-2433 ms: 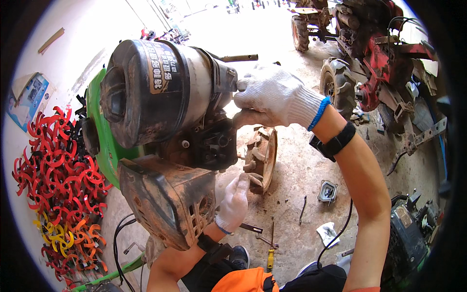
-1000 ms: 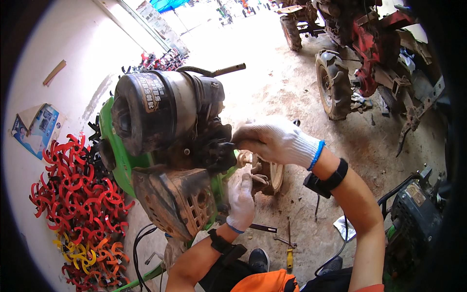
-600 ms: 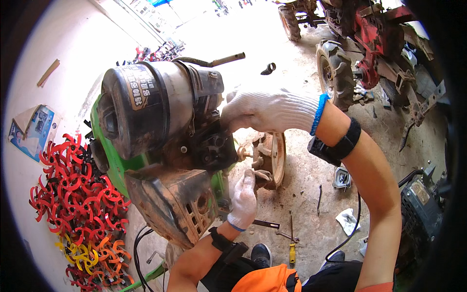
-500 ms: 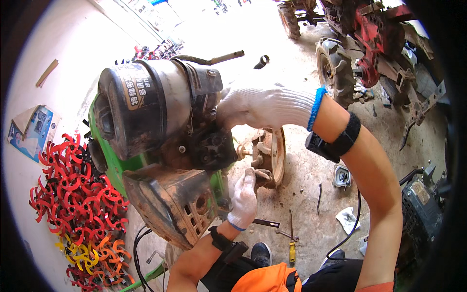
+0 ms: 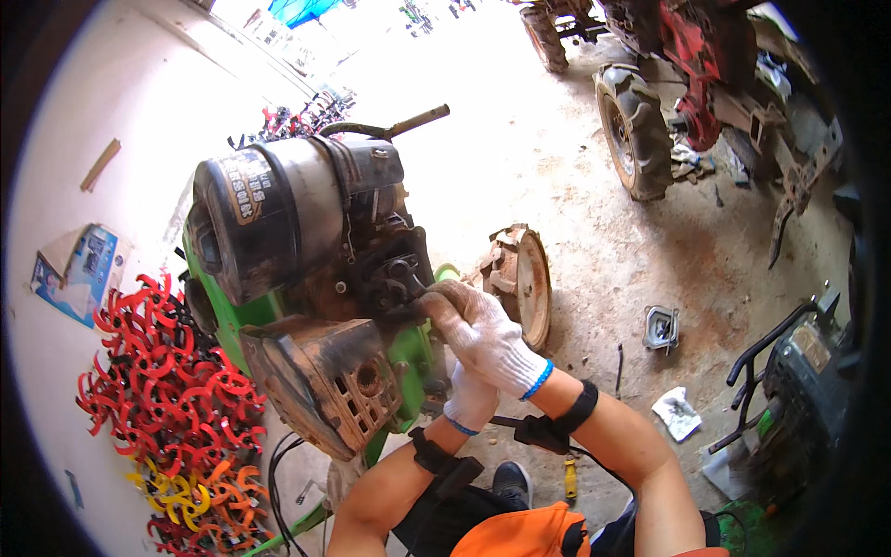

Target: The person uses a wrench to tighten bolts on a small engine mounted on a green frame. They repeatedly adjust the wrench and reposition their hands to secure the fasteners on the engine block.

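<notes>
A dirty engine with a black and pale cylindrical housing [image 5: 320,200] stands on a green machine frame [image 5: 408,357]. Both hands wear white knit gloves with blue cuffs. My right hand [image 5: 492,343] is closed, its fingers curled at the engine's right side beside a grey metal piece [image 5: 405,277]. What those fingers hold is hidden. Below and partly behind it is my left hand [image 5: 471,401], its fingers covered by the right one. A rusty slotted cover [image 5: 325,376] sits low on the engine, left of my hands.
A lugged wheel [image 5: 524,283] stands just beyond my hands. Red curved tiller blades [image 5: 176,371] are heaped at left. A red machine with a tyre [image 5: 636,130] is at far right. On the floor lie a small metal tray [image 5: 661,328], a white cloth [image 5: 677,414] and a yellow-handled screwdriver [image 5: 571,481].
My right hand has come down from the upper right side of the engine to join my left hand. The metal piece by its fingertips now shows. The view has shifted slightly.
</notes>
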A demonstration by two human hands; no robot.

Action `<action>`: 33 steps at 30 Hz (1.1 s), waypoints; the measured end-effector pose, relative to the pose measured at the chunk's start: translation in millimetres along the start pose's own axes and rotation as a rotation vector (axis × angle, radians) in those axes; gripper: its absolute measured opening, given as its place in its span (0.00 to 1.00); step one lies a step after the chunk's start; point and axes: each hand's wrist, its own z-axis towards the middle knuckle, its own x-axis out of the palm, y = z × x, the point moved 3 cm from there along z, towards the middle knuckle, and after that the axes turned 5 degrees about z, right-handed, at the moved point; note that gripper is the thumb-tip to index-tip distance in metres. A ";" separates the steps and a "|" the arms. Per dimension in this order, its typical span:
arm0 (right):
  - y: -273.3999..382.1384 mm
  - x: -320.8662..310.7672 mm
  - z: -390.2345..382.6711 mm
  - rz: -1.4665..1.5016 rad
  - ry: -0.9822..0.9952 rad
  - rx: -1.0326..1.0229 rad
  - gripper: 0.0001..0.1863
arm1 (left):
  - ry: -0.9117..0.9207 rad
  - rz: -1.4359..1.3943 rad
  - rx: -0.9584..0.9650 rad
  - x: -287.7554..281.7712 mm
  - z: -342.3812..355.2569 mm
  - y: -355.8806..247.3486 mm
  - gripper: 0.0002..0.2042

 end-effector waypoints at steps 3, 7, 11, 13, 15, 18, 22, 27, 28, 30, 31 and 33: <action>-4.6 -0.3 -0.9 0.058 -0.051 0.012 0.19 | 0.115 1.141 0.362 -2.8 -12.3 -16.9 0.23; 0.5 -5.5 1.1 0.030 -0.020 -0.002 0.23 | -0.024 2.193 0.641 -18.0 -11.4 -24.8 0.25; -0.7 0.6 -7.5 -0.312 0.243 -0.327 0.17 | -0.050 1.500 0.682 -18.7 -1.3 -23.4 0.19; -5.3 -4.9 -5.8 -0.273 0.201 -0.414 0.12 | -0.108 1.663 0.864 -0.3 -16.0 -28.6 0.17; -4.8 -18.2 3.6 -0.143 0.162 -0.454 0.12 | -0.182 1.883 0.699 22.0 -26.6 -38.6 0.15; 12.4 -37.3 18.4 -0.145 0.167 -0.411 0.14 | -0.126 0.973 0.355 58.6 -23.2 -45.3 0.18; 54.5 -59.4 34.6 -0.434 0.312 -0.262 0.15 | 0.007 0.656 0.245 88.2 -25.1 -52.0 0.24; 82.5 -54.9 60.1 -0.627 0.469 -0.076 0.18 | 0.012 0.689 0.241 88.6 -23.4 -51.7 0.27; 85.2 -54.1 65.0 -0.615 0.506 0.002 0.18 | -0.053 0.703 0.209 86.3 -23.1 -50.6 0.28; 96.6 -50.1 73.8 -0.727 0.554 -0.120 0.17 | -0.022 0.694 0.233 87.5 -22.3 -50.5 0.27; 100.8 -49.2 78.2 -0.820 0.554 -0.109 0.17 | -0.033 0.701 0.218 87.3 -21.6 -50.5 0.27; 110.5 -45.8 87.3 -0.908 0.576 -0.066 0.16 | -0.006 0.685 0.235 88.7 -21.2 -50.7 0.27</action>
